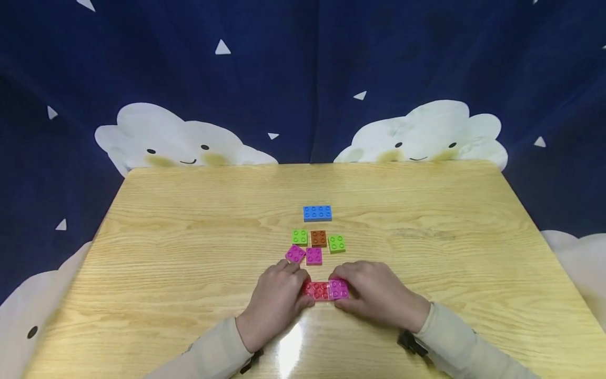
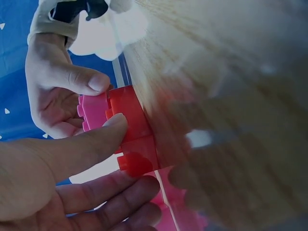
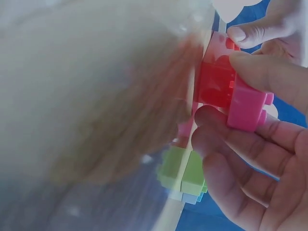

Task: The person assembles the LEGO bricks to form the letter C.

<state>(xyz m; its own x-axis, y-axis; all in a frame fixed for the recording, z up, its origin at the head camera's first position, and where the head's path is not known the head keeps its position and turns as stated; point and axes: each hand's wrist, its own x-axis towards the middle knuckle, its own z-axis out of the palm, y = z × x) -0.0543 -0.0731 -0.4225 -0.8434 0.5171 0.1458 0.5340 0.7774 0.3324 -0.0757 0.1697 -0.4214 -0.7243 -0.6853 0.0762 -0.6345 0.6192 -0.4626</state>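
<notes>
A red building brick (image 1: 319,290) lies near the table's front with a magenta brick (image 1: 338,289) on its right end. My left hand (image 1: 276,300) holds the red brick's left end between thumb and fingers; in the left wrist view the thumb lies on the red side wall (image 2: 136,115). With thumb and fingers on opposite sides, my right hand (image 1: 376,292) pinches the magenta brick, seen in the right wrist view as a pink block (image 3: 244,107) over the red one (image 3: 215,83). Some of the red brick's left end is hidden by the left fingers.
Just beyond the hands lie two more magenta bricks (image 1: 314,256). Behind them are a green brick (image 1: 300,237), a brown brick (image 1: 319,239) and another green brick (image 1: 337,243). Farther back is a long blue brick (image 1: 317,213). A dark blue curtain (image 1: 303,79) hangs behind the wooden table (image 1: 189,226).
</notes>
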